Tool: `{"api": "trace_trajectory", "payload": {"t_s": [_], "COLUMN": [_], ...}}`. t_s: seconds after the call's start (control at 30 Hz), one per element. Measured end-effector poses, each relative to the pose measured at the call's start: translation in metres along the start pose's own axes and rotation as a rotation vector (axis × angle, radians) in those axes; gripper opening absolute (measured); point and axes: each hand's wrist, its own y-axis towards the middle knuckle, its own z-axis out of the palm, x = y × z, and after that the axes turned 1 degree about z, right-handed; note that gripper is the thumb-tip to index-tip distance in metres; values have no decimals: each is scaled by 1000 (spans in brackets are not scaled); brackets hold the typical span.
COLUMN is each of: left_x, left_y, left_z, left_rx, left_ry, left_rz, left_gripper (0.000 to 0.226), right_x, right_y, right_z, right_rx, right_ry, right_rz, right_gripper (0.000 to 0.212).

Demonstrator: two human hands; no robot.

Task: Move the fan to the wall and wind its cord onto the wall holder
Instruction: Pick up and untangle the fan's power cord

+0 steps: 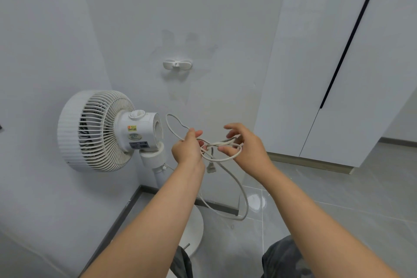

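Note:
A white pedestal fan (99, 131) stands in the wall corner, its head facing left and its round base (194, 230) on the floor. Its white cord (241, 196) loops down toward the floor and back up. My left hand (187, 149) is closed around a bundle of cord loops, and one loop rises beside the fan's motor housing. My right hand (246, 144) holds the coil from the right, fingers partly spread. The plug (211, 167) dangles below my hands. The white wall holder (177, 64) is fixed to the wall above them with no cord on it.
Glossy white cabinet doors (338, 63) with a black vertical gap stand at the right. A dark skirting strip (117, 221) runs along the base of the wall. The floor is grey tile (327, 198). My knees show at the bottom edge.

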Motion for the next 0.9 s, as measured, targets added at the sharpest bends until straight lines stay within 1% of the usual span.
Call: {"api": "trace_trajectory", "payload": {"t_s": [0.1, 0.13, 0.2, 0.3, 0.47, 0.57, 0.67, 0.77, 0.9], "left_x": [-1, -1, -2, -3, -11, -16, -21, -23, -24], "left_y": [0, 1, 2, 5, 5, 6, 9, 12, 12], "left_z": [-2, -2, -4, -6, -10, -13, -15, -17, -19], "left_rx": [76, 115, 197, 308, 471, 557, 629, 676, 706], "left_ry": [9, 17, 59, 148, 318, 414, 466, 470, 423], "left_rz": [-44, -63, -94, -112, -96, -89, -95, -100, -95], "left_gripper": [29, 30, 30, 26, 12, 11, 19, 25, 21], "right_x": [0, -1, -4, -6, -12, -12, -12, -12, -17], "right_y": [3, 4, 6, 6, 5, 8, 12, 17, 19], "right_z": [-2, -3, -6, -8, -11, -15, -18, -20, -22], "right_rx": [15, 6, -19, -57, -112, -103, -71, -42, -19], "right_ry": [23, 44, 98, 149, 222, 264, 337, 404, 487], "right_rz": [-14, 0, 31, 68, 110, 159, 245, 381, 536], "right_gripper": [6, 4, 11, 14, 22, 27, 33, 31, 32]}}
